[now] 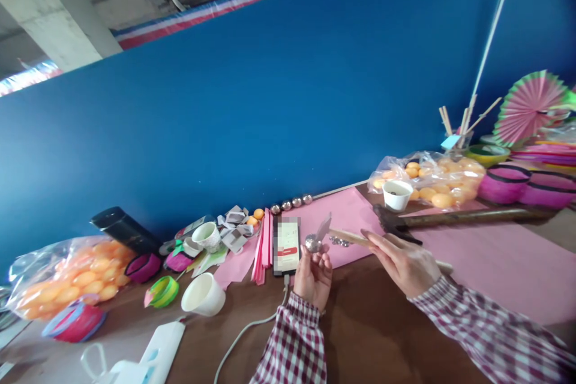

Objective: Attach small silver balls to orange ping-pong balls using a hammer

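A silver ball in the left hand, a wooden stick in the right, its tip pointing at the ball.

The left hand [314,279] pinches the silver ball [312,244] at its fingertips, just beside the phone [287,246]; the right hand [402,257] closes around the wooden stick [348,236]. The stick's long axis runs from the right palm leftward and slightly up, so the ball lies off its far tip, nearest the left hand. A thin pale flap [323,227] stands above the ball by that tip; whether it joins stick or ball, I cannot tell. The right palm hides the stick's middle, and fingers cover the ball's underside.
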`<action>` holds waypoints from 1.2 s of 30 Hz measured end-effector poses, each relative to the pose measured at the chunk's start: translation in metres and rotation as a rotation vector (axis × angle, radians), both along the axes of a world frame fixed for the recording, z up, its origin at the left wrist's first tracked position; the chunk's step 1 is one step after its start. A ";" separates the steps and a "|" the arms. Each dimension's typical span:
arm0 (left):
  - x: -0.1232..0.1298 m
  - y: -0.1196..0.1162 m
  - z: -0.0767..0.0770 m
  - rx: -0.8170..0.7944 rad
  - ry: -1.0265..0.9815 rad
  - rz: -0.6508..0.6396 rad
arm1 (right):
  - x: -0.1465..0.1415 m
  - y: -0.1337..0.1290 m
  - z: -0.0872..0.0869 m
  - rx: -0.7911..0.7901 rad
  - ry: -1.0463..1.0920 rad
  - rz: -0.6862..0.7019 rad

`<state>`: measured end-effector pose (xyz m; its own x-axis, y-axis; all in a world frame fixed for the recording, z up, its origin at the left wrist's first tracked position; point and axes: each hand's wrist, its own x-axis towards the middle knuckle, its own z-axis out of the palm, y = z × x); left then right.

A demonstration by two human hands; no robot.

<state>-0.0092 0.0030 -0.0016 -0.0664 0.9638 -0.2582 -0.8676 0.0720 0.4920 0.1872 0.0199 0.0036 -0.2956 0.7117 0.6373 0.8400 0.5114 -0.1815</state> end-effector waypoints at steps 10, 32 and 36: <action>-0.004 0.002 -0.001 -0.035 0.072 -0.053 | 0.013 -0.016 0.035 0.005 0.000 -0.052; -0.001 -0.003 0.002 0.006 0.123 -0.107 | 0.125 0.008 -0.003 -0.024 -0.170 -0.534; 0.000 -0.004 0.008 -0.017 0.092 -0.123 | 0.135 0.012 -0.010 0.025 -0.175 -0.478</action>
